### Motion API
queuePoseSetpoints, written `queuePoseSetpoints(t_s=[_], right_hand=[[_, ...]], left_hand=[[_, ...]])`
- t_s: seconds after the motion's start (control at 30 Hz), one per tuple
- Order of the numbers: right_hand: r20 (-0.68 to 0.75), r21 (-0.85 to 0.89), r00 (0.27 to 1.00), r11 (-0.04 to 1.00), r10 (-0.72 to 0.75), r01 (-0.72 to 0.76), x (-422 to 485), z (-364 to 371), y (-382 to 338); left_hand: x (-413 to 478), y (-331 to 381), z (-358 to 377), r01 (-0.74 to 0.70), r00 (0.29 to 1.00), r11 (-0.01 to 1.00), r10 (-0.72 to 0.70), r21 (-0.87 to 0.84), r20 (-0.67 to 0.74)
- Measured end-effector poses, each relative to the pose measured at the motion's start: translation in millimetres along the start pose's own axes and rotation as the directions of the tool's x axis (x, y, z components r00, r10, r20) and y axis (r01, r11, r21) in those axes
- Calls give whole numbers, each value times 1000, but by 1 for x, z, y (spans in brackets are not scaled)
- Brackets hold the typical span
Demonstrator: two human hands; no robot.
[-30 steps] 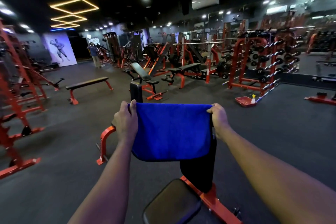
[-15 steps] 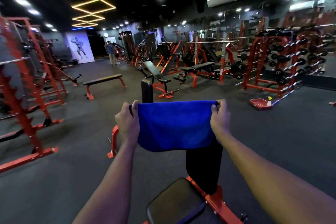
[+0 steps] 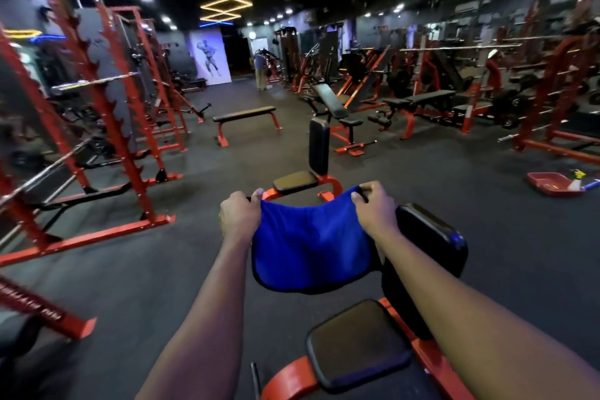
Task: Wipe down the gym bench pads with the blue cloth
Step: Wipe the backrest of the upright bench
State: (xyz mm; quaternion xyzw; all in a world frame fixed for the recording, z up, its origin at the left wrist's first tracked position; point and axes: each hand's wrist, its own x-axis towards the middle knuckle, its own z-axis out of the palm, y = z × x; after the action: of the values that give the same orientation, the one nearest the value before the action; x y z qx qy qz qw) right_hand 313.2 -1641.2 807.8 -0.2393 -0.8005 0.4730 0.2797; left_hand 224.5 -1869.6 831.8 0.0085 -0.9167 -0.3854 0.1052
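cloth: blue cloth held up in the air, spread between both hands. Top edge sags in the middle, dark-trimmed lower edge hangs free.
cloth position: centre of view, over the near bench, just left of its backrest pad. Its right edge overlaps the pad in view; cannot tell whether they touch.
left hand: left hand has its fingers curled round the cloth's top left corner, back of hand to camera, one fingertip showing over the edge.
right hand: right hand has its fingers curled tight, gripping the top right corner, knuckles up.
backrest pad: black, upright, glossy at the top end, right of the cloth, partly behind the right forearm.
seat pad: seat pad is black and low, below the cloth between the two forearms, mounted on an orange frame.
second bench: second bench stands just beyond the hands, with an upright black back, small seat and orange base.
flat bench: flat bench is further back, left of centre, well apart.
rack: red rack along the left side, holding bars.
tray: red tray on the floor at far right. A spray bottle is at its right edge; in or beside, cannot tell.
person: person stands far back, near a wall poster.
floor: floor is dark and matte.
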Motion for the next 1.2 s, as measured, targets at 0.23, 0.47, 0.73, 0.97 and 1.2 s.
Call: queuePoseSetpoints(t_s=[0.23,0.47,0.73,0.97,1.2], right_hand=[[305,144,922,968,-240,205,-43,137,-67],[445,210,847,953,-291,217,-75,293,-124],[542,277,795,951,-271,136,-65,432,-177],[572,310,787,949,-231,54,-22,512,-187],[716,181,699,967,-3,-181,65,611,-152]], left_hand=[[33,-51,-39,-63,988,980,88,-187,131],[115,-158,-105,-169,960,930,230,-326,159],[240,-265,-176,-246,965,928,262,-281,19],[334,-332,-174,-308,854,951,257,40,453],[470,-337,-138,-328,906,941,337,-78,258]])
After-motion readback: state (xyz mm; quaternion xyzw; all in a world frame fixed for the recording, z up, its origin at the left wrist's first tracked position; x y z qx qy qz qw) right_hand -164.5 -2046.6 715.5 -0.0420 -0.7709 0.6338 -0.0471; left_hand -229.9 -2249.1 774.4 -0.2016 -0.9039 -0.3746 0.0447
